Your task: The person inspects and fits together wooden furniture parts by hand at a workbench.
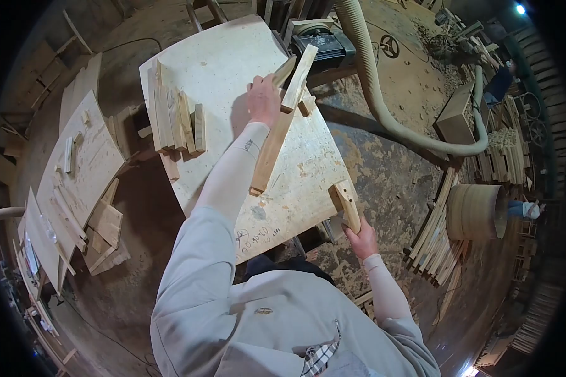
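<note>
- Dark machine housing [329, 47], right of the left fingers [256, 80] and a little farther out.
- Ribbed hose [371, 94], curving across the floor well right of the left fingers, beyond the right fingers [361, 239].
- Spoked handwheel [390, 46], farther out than the hose's nearer bend.
- Round drum [475, 212], lying well right of the right fingers.
- Long wooden strips [437, 242], heaped between those fingers and the drum.
- Large pale panel [85, 151], well left of the left fingers, loose offcuts [69, 154] on it.
</note>
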The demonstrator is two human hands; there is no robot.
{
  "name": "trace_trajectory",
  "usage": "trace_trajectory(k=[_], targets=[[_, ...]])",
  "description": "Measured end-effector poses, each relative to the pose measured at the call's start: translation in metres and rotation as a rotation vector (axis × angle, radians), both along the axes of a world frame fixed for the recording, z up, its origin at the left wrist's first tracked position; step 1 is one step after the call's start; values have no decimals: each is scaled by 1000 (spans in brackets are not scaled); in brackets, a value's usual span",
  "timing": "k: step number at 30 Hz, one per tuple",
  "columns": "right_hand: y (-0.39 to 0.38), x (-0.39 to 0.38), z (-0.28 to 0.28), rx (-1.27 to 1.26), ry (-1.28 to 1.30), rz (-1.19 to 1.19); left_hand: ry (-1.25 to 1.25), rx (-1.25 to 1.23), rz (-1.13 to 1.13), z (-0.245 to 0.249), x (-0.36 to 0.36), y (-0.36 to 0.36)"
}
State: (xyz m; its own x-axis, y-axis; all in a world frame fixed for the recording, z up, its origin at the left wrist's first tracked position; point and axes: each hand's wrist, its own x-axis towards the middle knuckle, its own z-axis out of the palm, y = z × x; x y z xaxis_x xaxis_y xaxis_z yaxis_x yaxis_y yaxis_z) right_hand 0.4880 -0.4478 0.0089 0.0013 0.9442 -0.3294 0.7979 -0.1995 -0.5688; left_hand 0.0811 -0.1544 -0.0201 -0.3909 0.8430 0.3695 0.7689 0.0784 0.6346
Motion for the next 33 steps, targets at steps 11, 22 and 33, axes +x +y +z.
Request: trace_trajectory(k=[11, 22, 33], targets=[[-1, -4, 16, 23, -16, 9, -44, 37, -97, 4, -11, -31], [-6, 1, 4, -32, 23, 30, -147, -173, -20, -13, -14, 18], [0, 7, 6, -4, 40, 100, -226, -207, -9, -2, -19, 56]])
